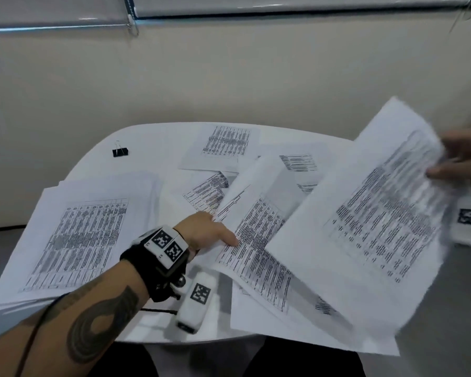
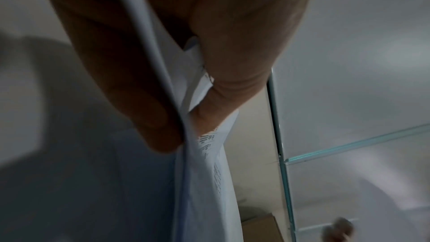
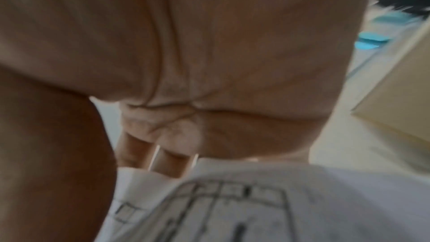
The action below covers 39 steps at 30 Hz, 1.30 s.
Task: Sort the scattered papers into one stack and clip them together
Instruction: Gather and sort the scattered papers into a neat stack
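Printed sheets lie scattered over a white table (image 1: 98, 161). My left hand (image 1: 210, 232) pinches the edge of a lifted bundle of sheets (image 1: 259, 227) at the table's middle; in the left wrist view the thumb and fingers (image 2: 151, 98) clamp those sheets (image 2: 204, 154). My right hand (image 1: 457, 161) grips the far edge of a blurred printed sheet (image 1: 373, 213) held in the air at the right, which also shows in the right wrist view as a sheet (image 3: 256, 209) under the palm. A black binder clip (image 1: 120, 151) sits at the table's back left.
A loose pile of papers (image 1: 79, 232) lies at the left front, and more single sheets (image 1: 223, 145) lie at the back. A beige wall rises right behind the table. A cardboard box (image 2: 260, 227) stands on the floor.
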Each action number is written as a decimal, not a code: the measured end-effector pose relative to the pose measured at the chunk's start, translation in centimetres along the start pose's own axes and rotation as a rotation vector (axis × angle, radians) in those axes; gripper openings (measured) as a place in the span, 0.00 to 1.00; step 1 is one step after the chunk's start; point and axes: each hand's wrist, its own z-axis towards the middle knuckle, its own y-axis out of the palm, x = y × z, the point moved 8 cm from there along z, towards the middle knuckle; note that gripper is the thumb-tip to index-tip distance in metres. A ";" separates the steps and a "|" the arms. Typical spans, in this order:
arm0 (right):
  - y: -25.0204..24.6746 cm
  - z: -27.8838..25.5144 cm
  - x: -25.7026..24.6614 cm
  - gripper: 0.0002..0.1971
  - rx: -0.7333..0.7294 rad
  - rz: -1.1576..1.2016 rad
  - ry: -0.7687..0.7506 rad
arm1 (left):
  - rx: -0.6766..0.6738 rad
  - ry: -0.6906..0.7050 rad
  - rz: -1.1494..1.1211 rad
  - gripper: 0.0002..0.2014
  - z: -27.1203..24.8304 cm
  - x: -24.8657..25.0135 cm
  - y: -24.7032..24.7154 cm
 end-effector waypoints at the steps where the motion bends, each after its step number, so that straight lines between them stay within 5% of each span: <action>1: 2.5 0.0 -2.2 0.17 -0.074 -0.061 -0.028 | 0.031 0.011 -0.029 0.31 0.0 0.0 -0.3; 3: 8.8 1.2 -5.3 0.02 -0.226 -0.387 -0.069 | 0.069 0.048 -0.039 0.21 -0.1 -0.1 -0.6; 10: 20.0 7.0 -4.3 0.09 -0.162 -0.443 0.032 | 0.012 0.162 -0.094 0.13 -0.3 -0.5 -0.8; 15: 22.6 8.2 -4.8 0.10 -0.135 -0.236 0.034 | 0.046 0.018 -0.059 0.51 2.4 -0.7 -2.2; 18: 22.9 8.0 -4.8 0.14 -0.220 -0.224 0.030 | -0.010 -0.116 0.023 0.57 2.7 0.8 -2.2; 21: 23.0 7.8 -4.6 0.19 -0.232 -0.252 0.019 | -0.022 -0.212 0.114 0.44 2.7 2.2 -2.4; 24: 23.0 7.4 -4.5 0.22 -0.198 -0.253 0.013 | 0.093 -0.076 0.377 0.31 3.5 4.4 -2.8; 26: 22.6 7.6 -3.9 0.25 -0.188 -0.229 0.026 | 0.129 -0.035 0.466 0.32 3.9 4.4 -2.5; 31: 18.7 8.5 0.2 0.28 -0.066 -0.161 0.171 | 0.155 0.035 0.389 0.21 3.7 3.4 -3.1; 35: 18.6 7.7 3.8 0.37 -0.271 -0.366 0.228 | 0.201 0.096 0.355 0.13 1.7 3.2 -5.5; 39: 17.5 7.4 5.6 0.36 -0.264 -0.363 0.247 | 0.230 0.191 0.341 0.13 -1.2 3.8 -7.2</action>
